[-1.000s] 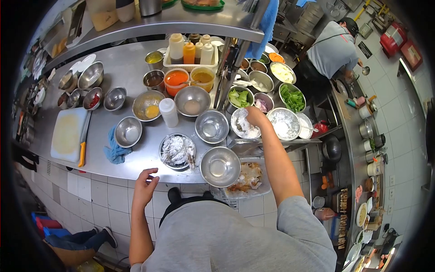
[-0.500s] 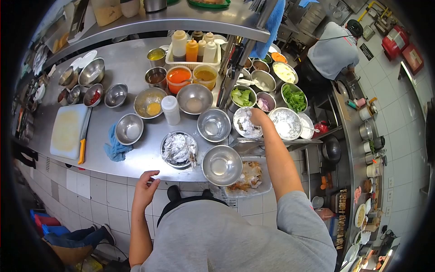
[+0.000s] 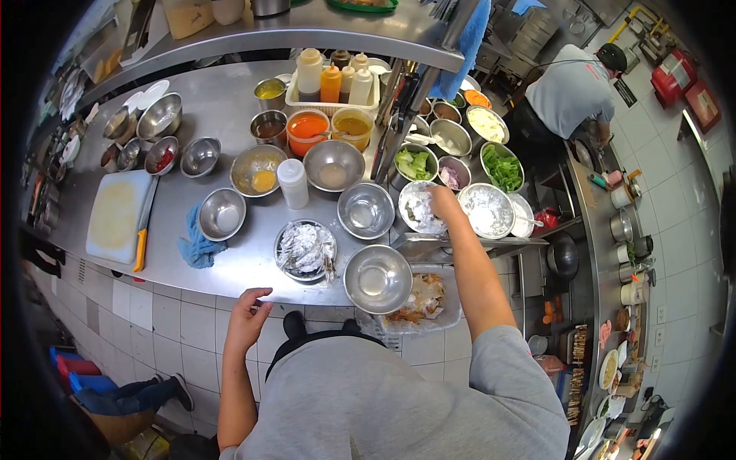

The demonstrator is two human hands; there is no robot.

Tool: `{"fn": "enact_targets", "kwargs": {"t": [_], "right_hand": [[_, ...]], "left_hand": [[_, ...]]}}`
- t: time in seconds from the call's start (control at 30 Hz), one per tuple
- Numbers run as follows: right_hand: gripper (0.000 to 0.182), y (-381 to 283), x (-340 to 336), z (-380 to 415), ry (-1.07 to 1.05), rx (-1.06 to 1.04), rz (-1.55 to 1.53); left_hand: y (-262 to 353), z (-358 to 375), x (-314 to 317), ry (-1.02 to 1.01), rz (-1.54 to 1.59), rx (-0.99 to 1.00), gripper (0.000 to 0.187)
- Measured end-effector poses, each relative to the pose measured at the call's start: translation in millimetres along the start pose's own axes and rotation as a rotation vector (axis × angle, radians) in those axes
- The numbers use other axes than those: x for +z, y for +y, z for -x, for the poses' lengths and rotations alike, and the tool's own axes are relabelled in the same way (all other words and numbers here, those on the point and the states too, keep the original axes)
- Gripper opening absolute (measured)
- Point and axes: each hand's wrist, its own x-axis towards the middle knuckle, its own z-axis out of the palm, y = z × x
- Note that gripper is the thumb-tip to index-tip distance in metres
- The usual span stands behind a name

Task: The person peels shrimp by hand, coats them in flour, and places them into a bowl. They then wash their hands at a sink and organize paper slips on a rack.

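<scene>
Right hand (image 3: 444, 202) in powder bowl (image 3: 401, 208); fingertips hidden, can't tell grip width or load. Left hand (image 3: 245, 318) empty, grip loosely wide near counter (image 3: 257, 268) edge. White-coated pieces (image 3: 302, 245) heaped in steel bowl (image 3: 288, 273). Best: press powder lightly, shake excess low.

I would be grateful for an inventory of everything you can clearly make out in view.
Metal counter: one, silvery, centre to left
Rectangular cutting board: one, white, counter's left
Knife: one, orange handle, board's right edge
Crumpled cloth: one, blue, near front edge
Upright squeeze bottle: one, whitish, mid-counter
Round metal bowls: several, silvery, across counter
Powder-coated food: one heap, white, front bowl
Leafy greens: two containers, green, right
Co-worker: one, grey top, upper right
Left hand: one, bare, short of counter
Right hand: one, bare, at white-powdered bowl
</scene>
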Motion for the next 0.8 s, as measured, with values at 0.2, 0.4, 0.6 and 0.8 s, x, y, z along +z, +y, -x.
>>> {"fn": "enact_targets", "kwargs": {"t": [0.2,0.4,0.6,0.8], "right_hand": [[0.038,-29.5,-18.8,5.8,0.122,0.003,-0.012],[0.042,-18.5,1.0,1.8,-0.125,-0.265,0.141],[0.045,-17.5,4.5,1.3,-0.127,-0.273,0.245],[0.050,-37.1,-7.6,14.9,-0.306,-0.321,0.235]], "left_hand": [[-0.3,1.7,1.6,0.001,-0.001,-0.003,0.025],[1.0,2.6,8.3,-0.006,0.029,0.019,0.025],[-5.9,8.5,10.8,-0.015,0.007,0.003,0.025],[-1.9,13.4,8.4,0.016,0.033,-0.016,0.025]]}}
